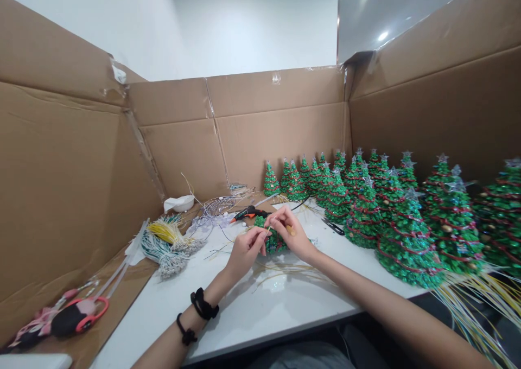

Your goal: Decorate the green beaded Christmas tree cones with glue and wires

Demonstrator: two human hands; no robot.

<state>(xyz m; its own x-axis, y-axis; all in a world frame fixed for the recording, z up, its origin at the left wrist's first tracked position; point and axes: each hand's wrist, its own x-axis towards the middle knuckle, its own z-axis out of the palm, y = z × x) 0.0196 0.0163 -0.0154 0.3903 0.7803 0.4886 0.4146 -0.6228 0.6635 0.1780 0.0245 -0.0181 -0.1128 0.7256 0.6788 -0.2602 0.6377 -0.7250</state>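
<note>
Bare forearms (378, 298) reach in from both lower corners, two black cord bands (202, 304) circling the left wrist. Above the white worktop (171, 325), the left hand (245, 252) and right hand (291, 233) meet over a small green tree (272, 242), which is held up off the surface between them, tilted on its side. The left fingers (253, 234) are closed in a pinch on a thin pale strand (267, 231) at the tree's side, and the right fingers (280, 220) curl down over the tree close to that pinch, gripping it; the hands' close hold seems to steady the small piece for fine work. A hot glue gun (248, 213) lies just beyond them, apparently kept within easy reach. Bundled strands in yellow (163, 230) and white-green (165, 255) sit to the left, seemingly grouped by colour, and a shallow white bowl (179, 203) stands further back, its contents hidden. Larger star-topped trees (407, 244) stand in rows along the right side, apparently set there to leave the middle free, with loose fibres (468, 304) trailing past the worktop edge. Cardboard sheets (244, 141) wall the back and sides, and a pink-and-black item (77, 317) rests on brown card at the left.
</note>
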